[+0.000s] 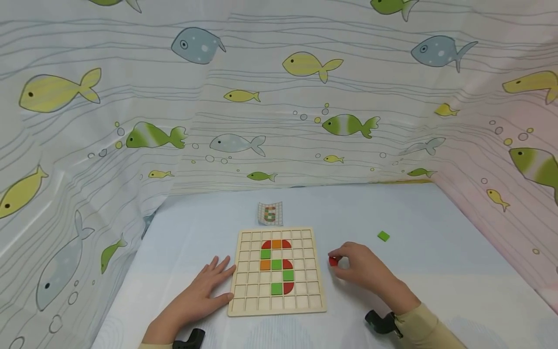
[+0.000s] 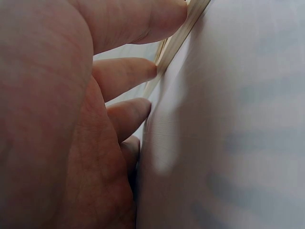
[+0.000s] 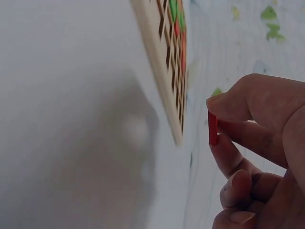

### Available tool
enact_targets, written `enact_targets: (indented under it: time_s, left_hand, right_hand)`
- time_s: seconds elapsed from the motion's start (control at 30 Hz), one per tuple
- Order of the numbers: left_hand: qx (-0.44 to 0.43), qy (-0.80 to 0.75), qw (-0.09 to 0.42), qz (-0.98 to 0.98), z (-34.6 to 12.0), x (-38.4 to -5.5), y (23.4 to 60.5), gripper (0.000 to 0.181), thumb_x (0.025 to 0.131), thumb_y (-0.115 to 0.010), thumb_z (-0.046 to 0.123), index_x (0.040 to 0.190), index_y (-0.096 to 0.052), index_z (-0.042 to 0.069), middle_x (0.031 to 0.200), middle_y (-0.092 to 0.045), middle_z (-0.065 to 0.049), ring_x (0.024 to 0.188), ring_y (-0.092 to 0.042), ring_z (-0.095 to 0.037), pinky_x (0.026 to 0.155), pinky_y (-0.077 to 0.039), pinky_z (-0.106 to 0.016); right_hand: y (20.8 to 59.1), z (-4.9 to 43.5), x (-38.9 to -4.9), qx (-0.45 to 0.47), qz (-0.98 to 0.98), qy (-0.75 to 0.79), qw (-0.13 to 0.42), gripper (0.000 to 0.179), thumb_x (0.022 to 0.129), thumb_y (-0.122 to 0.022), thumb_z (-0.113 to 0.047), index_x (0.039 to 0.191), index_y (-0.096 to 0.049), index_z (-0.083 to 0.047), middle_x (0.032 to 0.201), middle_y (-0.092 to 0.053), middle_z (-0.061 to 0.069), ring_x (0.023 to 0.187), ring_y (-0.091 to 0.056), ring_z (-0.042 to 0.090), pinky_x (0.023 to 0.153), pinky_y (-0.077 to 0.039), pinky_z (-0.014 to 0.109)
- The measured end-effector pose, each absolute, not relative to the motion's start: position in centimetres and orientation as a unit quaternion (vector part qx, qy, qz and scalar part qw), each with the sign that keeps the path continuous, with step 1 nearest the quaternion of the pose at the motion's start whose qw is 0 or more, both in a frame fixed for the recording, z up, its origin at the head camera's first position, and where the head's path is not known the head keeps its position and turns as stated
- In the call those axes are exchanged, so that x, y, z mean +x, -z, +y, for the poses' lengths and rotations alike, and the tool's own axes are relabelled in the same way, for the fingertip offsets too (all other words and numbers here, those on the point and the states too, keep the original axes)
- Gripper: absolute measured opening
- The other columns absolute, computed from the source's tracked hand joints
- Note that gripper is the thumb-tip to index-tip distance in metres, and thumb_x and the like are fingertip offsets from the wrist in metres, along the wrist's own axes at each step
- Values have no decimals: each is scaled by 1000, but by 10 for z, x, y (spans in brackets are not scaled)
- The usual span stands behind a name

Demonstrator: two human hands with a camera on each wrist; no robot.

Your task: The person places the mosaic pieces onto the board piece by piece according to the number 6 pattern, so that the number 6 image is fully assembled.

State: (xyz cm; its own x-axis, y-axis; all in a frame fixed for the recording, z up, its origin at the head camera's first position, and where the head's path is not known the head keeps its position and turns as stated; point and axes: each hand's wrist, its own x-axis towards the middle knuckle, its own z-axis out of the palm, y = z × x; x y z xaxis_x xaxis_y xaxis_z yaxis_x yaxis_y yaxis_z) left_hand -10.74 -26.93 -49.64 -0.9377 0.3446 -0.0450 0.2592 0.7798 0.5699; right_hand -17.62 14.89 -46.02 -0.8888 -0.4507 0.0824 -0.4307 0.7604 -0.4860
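A square wooden grid board (image 1: 255, 303) lies on the table, with red, orange and green tiles set in some of its cells. My left hand (image 1: 207, 288) rests at the board's left edge, fingers spread; in the left wrist view fingertips (image 2: 151, 70) touch the wooden side. To the right of the board, my right hand (image 1: 364, 264) pinches a small red tile (image 3: 212, 129) between thumb and fingers, raised over the table. In the head view that red tile (image 1: 333, 261) is partly covered by the fingers.
A small pattern card (image 1: 270, 214) showing coloured shapes stands or lies just behind the board. Farther right, a loose green tile (image 1: 383, 236) lies on the pale tablecloth (image 1: 436, 252). A fish-printed curtain (image 1: 279, 111) surrounds the table at the back and sides.
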Motion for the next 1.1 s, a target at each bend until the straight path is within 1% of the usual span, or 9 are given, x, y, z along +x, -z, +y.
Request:
enact_targets:
  time_s: [0.13, 0.27, 0.37, 0.47, 0.63, 0.77, 0.9, 1.1]
  left_hand:
    - [162, -286, 77, 941, -270, -108, 498, 69, 93, -63, 50, 148, -48, 11, 160, -27, -8, 149, -10, -37, 117, -10, -56]
    - [161, -286, 77, 942, -271, -108, 500, 70, 93, -62, 51, 149, -47, 12, 160, -27, -7, 149, -9, -36, 117, -10, -56]
    - [157, -286, 79, 942, -270, -108, 500, 70, 92, -63, 52, 149, -47, 13, 160, -27, -7, 149, -8, -36, 117, -10, -56]
    - [154, -283, 78, 943, -270, -108, 499, 70, 92, -63, 51, 148, -48, 13, 160, -27, -6, 149, -9, -35, 117, -11, -56]
    - [155, -283, 72, 944, -270, -107, 498, 68, 92, -64, 49, 148, -49, 13, 160, -28, -6, 149, -9, -36, 117, -11, -56]
    - [164, -285, 66, 942, -270, -107, 498, 67, 92, -65, 46, 147, -49, 12, 160, -29, -8, 148, -11, -38, 116, -12, -58]
    - [163, -282, 67, 943, -270, -108, 499, 67, 92, -64, 46, 148, -49, 12, 160, -29, -7, 148, -10, -38, 116, -13, -58]
    - [160, -284, 75, 942, -272, -108, 498, 68, 93, -63, 48, 149, -47, 14, 160, -27, -6, 149, -8, -36, 117, -12, -58]
  right_hand:
    - [455, 123, -178, -260, 931, 255, 35, 28, 80, -74, -16, 108, -77, -16, 89, -60, -14, 78, -54, 10, 65, -46, 24]
    - [453, 98, -178, -280, 923, 258, 59, 30, 80, -74, -18, 110, -77, -16, 91, -60, -13, 78, -55, 13, 63, -46, 23]
    - [452, 81, -177, -297, 912, 270, 78, 29, 81, -74, -17, 110, -77, -15, 92, -61, -12, 80, -56, 15, 64, -47, 23]
    - [454, 65, -176, -320, 904, 271, 88, 29, 82, -74, -17, 110, -77, -15, 93, -63, -14, 82, -56, 13, 66, -47, 22]
    - [458, 44, -173, -371, 889, 256, 81, 27, 82, -73, -16, 109, -78, -17, 93, -63, -16, 84, -55, 5, 70, -47, 20]
    - [460, 30, -169, -398, 879, 248, 80, 23, 83, -73, -16, 105, -78, -19, 90, -63, -17, 83, -55, 3, 71, -47, 18]
    - [462, 18, -164, -407, 877, 236, 94, 21, 85, -74, -20, 105, -78, -22, 87, -61, -20, 80, -53, 0, 70, -46, 16]
    - [466, 6, -161, -417, 870, 237, 115, 21, 85, -76, -22, 106, -78, -24, 92, -62, -21, 81, -52, -1, 74, -47, 18]
